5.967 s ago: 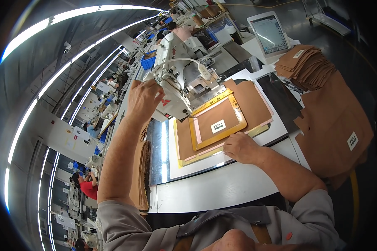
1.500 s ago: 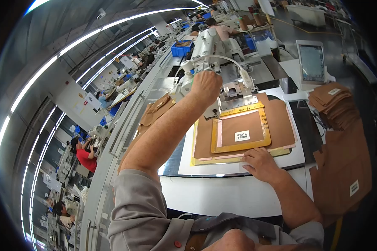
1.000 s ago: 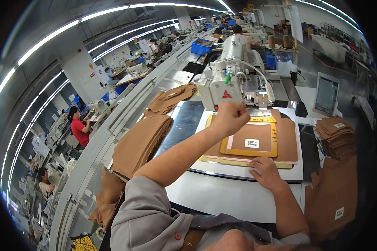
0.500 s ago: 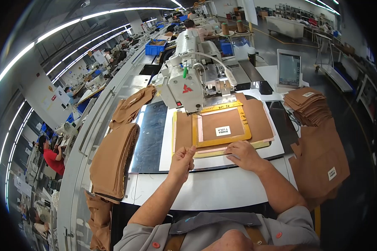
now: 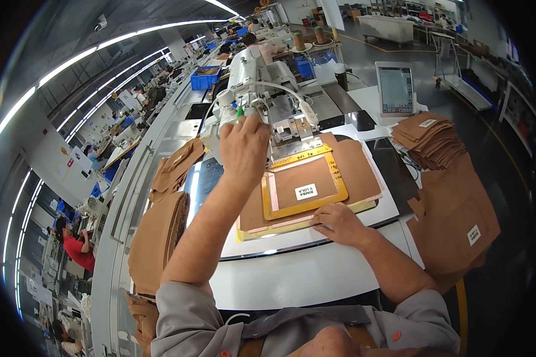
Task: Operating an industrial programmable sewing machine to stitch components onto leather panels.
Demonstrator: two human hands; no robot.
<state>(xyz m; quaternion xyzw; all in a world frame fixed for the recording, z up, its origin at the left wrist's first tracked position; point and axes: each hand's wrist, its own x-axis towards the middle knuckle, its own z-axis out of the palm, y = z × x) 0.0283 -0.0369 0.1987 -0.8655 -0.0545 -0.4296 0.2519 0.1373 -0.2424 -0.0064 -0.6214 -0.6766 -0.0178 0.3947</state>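
Note:
My left hand (image 5: 245,146) is raised in front of the sewing machine head (image 5: 225,107), back toward me. Its fingers are curled at a green part of the machine; whatever they hold is hidden. Lower down, my right hand (image 5: 339,223) rests with loosely bent fingers apart at the near edge of a yellow sewing template (image 5: 253,234). On this template lies a brown fabric piece (image 5: 363,169), under a yellow frame (image 5: 307,206) edged inside with pink. A white label (image 5: 306,191) shows on the brown fabric within the frame.
Thick stacks of brown fabric pieces (image 5: 155,244) lie at the left. More brown pieces (image 5: 426,143) are piled at the right, below a tablet-like screen (image 5: 396,89). A blue crate (image 5: 205,77) and thread cones (image 5: 298,40) stand behind the machine. Other people work farther off.
My left hand has risen from the template's near edge to the machine head. My right hand stays at the template's edge. The view has shifted slightly.

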